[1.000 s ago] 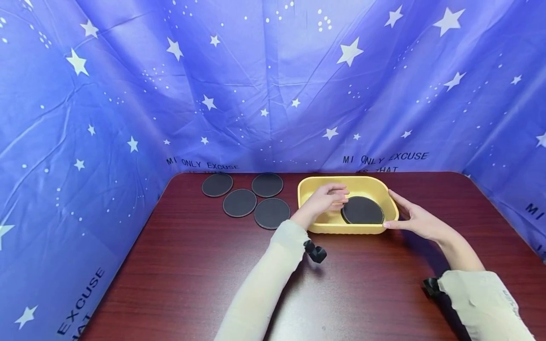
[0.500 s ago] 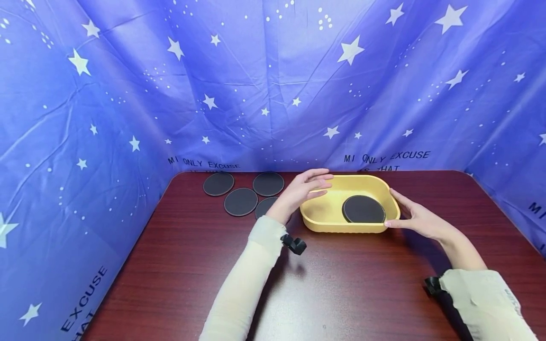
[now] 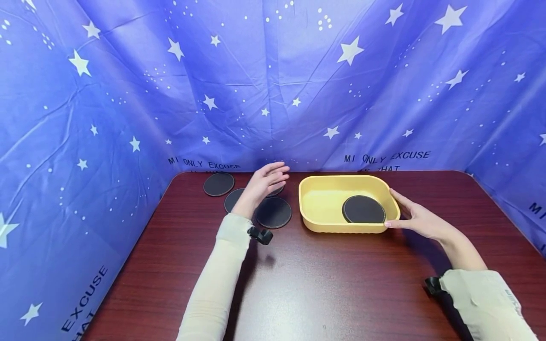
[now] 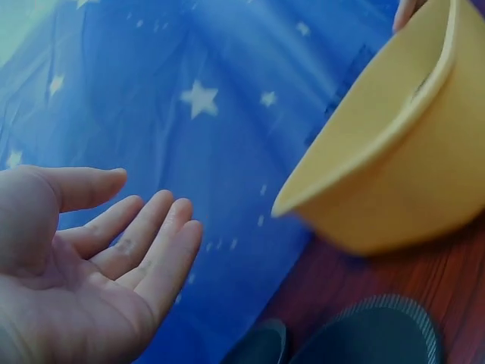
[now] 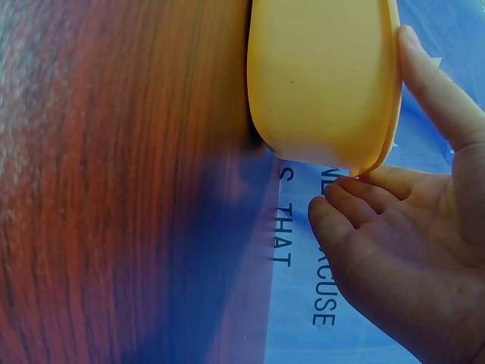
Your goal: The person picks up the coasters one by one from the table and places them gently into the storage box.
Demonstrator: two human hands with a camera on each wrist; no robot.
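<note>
Nearest the camera, two cream sleeves (image 3: 213, 284) reach out over the dark wood desk (image 3: 324, 289), each with a small black camera mount at the wrist.

Further out on the right, the right hand (image 3: 420, 219) lies against the right end of the yellow tub (image 3: 321, 204). Its fingers are straight and spread along the tub's rim, thumb at the near corner; the wrist view shows fingertips (image 5: 341, 199) touching the rim's edge and the thumb flat on the wall, so this grip is apart, pressing rather than curled round the tub. One black disc (image 3: 363, 209) lies flat in the right half of the tub.

Left of the tub, the left hand (image 3: 261, 185) hovers above a cluster of black discs on the desk, palm turned sideways, fingers loose and parted, holding nothing; its grip is apart. Just beneath it the nearest disc (image 3: 274, 212) lies flat, close beside the tub's left wall. Two more discs are partly hidden by the hand, and the far-left disc (image 3: 218, 184) sits near the desk's back edge.

Behind everything hangs a blue star-printed cloth (image 3: 273, 85).
</note>
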